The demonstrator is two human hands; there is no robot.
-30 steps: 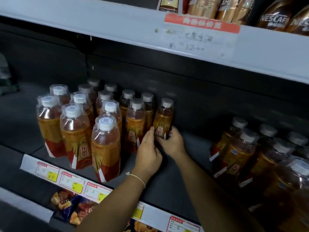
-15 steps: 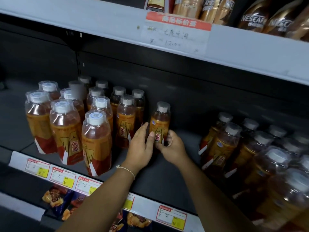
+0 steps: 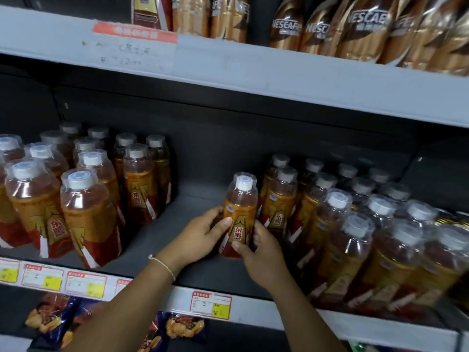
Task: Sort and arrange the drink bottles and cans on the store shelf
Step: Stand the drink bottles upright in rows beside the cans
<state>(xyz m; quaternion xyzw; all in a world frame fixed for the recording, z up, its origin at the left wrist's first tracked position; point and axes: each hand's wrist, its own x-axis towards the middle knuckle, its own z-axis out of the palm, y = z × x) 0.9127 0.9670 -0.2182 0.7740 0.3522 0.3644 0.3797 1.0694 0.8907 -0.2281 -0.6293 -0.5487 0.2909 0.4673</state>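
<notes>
Both hands on one amber drink bottle (image 3: 238, 217), upright on the dark middle shelf (image 3: 193, 219), in the gap btwn two bottle groups. Left hand (image 3: 200, 237) grips its left side: thumb across the label front, fingers curled round the far side. Right hand (image 3: 264, 252) holds the lower right side, thumb pressed near the base, other fingers wrapped behind, mostly hidden. Bottle has a white cap under clear wrap, orange/red label. Left group of same bottles (image 3: 83, 199) stands well apart to the left; right group (image 3: 355, 224) sits just beside the held bottle, touching or nearly, can't tell which. Upper shelf carries gold Nescafe bottles (image 3: 355, 26). Price tags (image 3: 210, 304) line the near shelf edge; snack packs (image 3: 185, 329) below. Thin bracelet (image 3: 165, 266) on left wrist.
</notes>
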